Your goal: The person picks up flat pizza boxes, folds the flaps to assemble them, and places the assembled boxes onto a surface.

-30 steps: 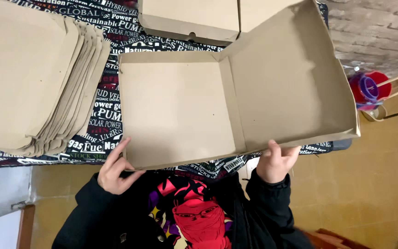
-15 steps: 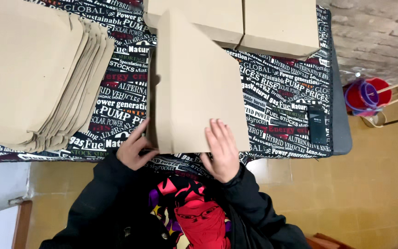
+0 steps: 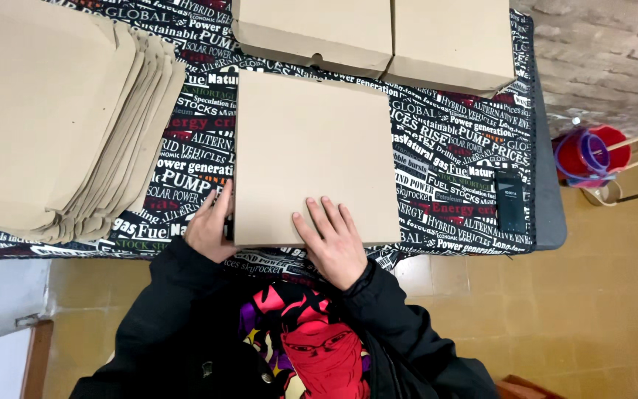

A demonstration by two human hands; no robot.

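Closing step, I judge — right hand [image 3: 336,244] flat on the cardboard box [image 3: 311,159] lid, left hand [image 3: 212,225] gripping its nine o'clock edge; next needs tabs tucked.

the closed cardboard box [image 3: 311,159] is plain brown, flat and nearly square, with its lid folded down over the base. it lies flat on the table's near edge, its long sides running away from the person (turned very slightly off square to the table edge). the top surface is smooth and unprinted. its near edge sits at the table's front, and its far edge lies just short of two similar closed boxes.
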